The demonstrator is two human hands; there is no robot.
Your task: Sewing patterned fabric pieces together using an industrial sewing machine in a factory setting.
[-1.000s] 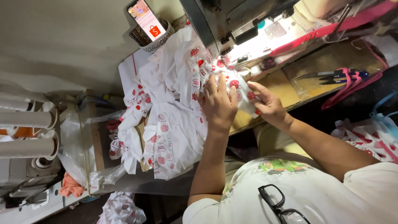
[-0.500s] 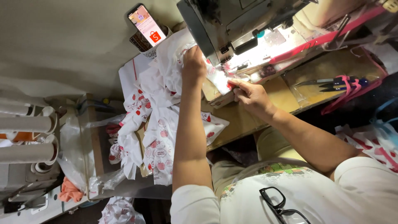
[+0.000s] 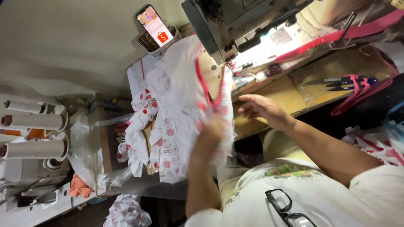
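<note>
Left hand (image 3: 213, 126) fingers were closed on the white printed fabric (image 3: 179, 109), which was blurred and draped at 9 o'clock of the sewing machine (image 3: 235, 25). Right hand (image 3: 263, 108) fingers were open and empty above the wooden table (image 3: 290, 94), at 3 o'clock of the fabric. Scissors (image 3: 341, 83) lay at 3 o'clock of that hand.

The garment (image 3: 181, 105) is soft white cloth, matt and crumpled, printed with red motifs and edged in pink binding. The sewing machine (image 3: 235, 21) at twelve o'clock is dull grey metal, scuffed. The worktop (image 3: 290, 94) is bare, matt wood. At two o'clock the scissors (image 3: 336, 82) show shiny metal blades. The phone (image 3: 155, 26) has a glossy screen.
</note>
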